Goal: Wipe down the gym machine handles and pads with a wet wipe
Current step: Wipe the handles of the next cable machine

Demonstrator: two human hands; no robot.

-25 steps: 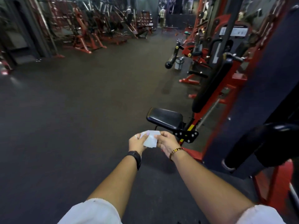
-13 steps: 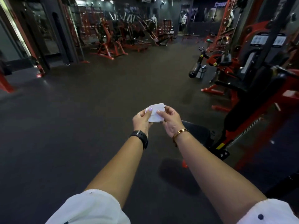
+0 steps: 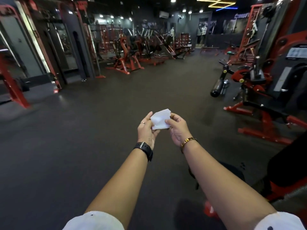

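Seat pad (image 3: 232, 171) slid behind right forearm (image 3: 224, 185), mostly hidden | left hand (image 3: 146, 130), right hand (image 3: 178, 130) pinch wet wipe (image 3: 160, 120)

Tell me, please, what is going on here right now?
A person holds a crumpled white wet wipe out in front, pinched between the left hand and the right hand, apparently arranging it. The wipe touches no equipment: the nearest red and black machine stands off to the right on the dark floor. No wiping is under way in this view.
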